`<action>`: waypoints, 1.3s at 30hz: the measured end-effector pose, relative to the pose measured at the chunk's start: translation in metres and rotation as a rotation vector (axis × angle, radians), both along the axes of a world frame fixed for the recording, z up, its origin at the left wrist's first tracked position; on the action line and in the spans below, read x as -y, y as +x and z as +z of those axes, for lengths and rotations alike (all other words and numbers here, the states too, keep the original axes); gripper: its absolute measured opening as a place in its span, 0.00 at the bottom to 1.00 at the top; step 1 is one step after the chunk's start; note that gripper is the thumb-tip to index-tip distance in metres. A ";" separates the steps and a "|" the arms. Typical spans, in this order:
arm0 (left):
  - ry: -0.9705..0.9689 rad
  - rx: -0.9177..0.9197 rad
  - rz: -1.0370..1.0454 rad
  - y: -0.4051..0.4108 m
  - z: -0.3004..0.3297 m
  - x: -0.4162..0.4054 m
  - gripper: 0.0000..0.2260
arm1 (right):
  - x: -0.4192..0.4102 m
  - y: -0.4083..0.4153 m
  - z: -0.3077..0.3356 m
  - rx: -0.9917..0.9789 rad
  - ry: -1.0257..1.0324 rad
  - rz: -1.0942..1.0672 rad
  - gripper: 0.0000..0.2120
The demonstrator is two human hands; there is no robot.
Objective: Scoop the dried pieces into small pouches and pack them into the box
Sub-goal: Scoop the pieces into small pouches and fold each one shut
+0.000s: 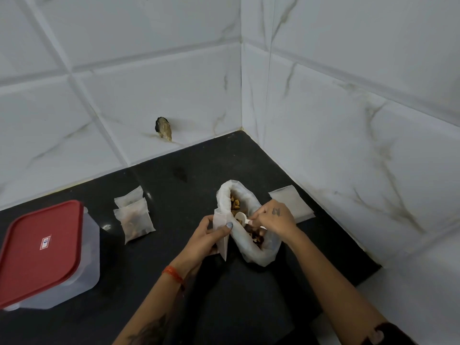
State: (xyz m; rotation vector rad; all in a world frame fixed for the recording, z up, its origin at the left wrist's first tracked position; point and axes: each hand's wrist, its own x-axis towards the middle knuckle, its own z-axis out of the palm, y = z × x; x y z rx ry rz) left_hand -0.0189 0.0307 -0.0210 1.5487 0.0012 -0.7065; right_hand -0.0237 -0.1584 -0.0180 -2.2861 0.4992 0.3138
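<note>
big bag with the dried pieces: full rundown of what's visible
The big bag is thin translucent white plastic with its top rolled down into a thick cuff. It lies slumped and open on the black counter near the tiled corner. Brown dried pieces show inside. The right hand reaches into its mouth holding a small white spoon. The left hand holds a small pouch against its left rim.

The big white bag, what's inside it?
Brown dried pieces fill the big white bag. A small white spoon dips in. The right hand covers some of them.
</note>
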 end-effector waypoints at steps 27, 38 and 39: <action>0.005 -0.016 0.031 0.002 -0.006 -0.008 0.17 | 0.003 -0.003 0.009 -0.183 0.604 -0.338 0.04; 0.101 0.112 -0.022 0.003 -0.002 -0.011 0.16 | 0.009 -0.013 0.023 -0.087 0.591 -0.318 0.03; 0.112 0.133 -0.026 0.003 -0.002 -0.011 0.16 | 0.009 -0.014 0.025 -0.074 0.595 -0.316 0.03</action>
